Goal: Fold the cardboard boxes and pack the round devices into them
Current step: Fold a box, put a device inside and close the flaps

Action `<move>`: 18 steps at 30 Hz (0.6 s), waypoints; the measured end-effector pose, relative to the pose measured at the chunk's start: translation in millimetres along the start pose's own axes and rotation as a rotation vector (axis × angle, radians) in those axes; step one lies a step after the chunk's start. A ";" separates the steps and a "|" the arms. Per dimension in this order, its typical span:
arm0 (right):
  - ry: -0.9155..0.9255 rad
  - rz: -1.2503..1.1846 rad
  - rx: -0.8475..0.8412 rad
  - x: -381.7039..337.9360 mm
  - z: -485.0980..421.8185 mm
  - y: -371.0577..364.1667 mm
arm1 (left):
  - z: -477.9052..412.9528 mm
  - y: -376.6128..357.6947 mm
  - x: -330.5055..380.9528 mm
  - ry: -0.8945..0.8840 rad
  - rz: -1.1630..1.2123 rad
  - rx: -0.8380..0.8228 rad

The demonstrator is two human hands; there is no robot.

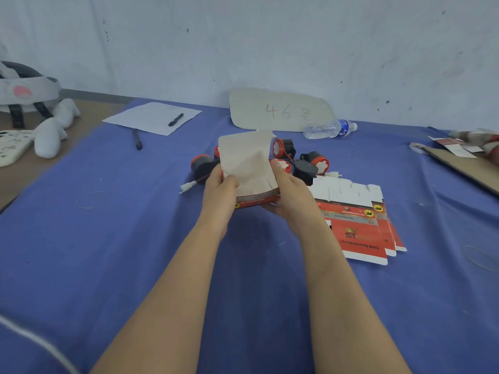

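Head view, as I logged it:

1. Cardboard box (247, 160): partly opened, plain inner face toward the camera, red printed edge at the bottom. It was held above the table (108, 211) between both hands.
2. Left hand (220, 190): fingers curled round the box's left edge.
3. Right hand (291, 195): gripped the box's right edge, thumb on the inner face.
4. Round devices (318, 159): black and red, clustered on the table just behind the held box.
5. Flat boxes (361, 228): a fanned stack lying right of the right hand.
6. Far side: a paper sheet (145, 117) carrying a pen (176, 119), and a water bottle (329, 128) lying on its side.
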State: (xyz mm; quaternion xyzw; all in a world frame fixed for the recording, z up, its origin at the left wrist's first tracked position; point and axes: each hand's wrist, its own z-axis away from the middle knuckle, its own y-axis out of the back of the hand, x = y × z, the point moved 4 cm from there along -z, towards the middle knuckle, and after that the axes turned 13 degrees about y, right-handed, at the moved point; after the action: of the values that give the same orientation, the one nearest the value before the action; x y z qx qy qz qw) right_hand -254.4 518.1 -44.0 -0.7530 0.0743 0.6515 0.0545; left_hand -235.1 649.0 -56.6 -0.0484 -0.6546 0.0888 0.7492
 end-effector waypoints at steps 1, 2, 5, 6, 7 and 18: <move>0.014 0.008 -0.012 -1.0 0.5 -0.2 | -0.6 1.7 1.2 -0.008 0.011 0.014; 0.025 0.012 -0.022 -0.1 -0.4 0.3 | -1.2 3.5 1.8 -0.016 0.016 0.027; 0.059 0.088 -0.079 2.6 0.3 -0.1 | -1.6 5.1 1.9 -0.042 0.020 0.032; 0.085 0.205 -0.102 4.1 -0.6 -0.3 | -1.2 4.1 1.7 -0.058 0.012 0.022; 0.124 0.366 -0.121 4.5 -1.2 0.0 | 0.1 2.0 2.4 -0.076 -0.007 0.013; 0.036 0.105 0.012 -0.9 6.4 -20.5 | 11.5 -14.0 7.2 -0.051 0.129 -0.112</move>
State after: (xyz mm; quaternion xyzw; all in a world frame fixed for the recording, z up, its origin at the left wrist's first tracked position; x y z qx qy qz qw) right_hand -257.1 539.4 -44.3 -0.7592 0.1185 0.6396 0.0233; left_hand -244.6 636.2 -45.3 -0.1301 -0.6728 0.1010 0.7213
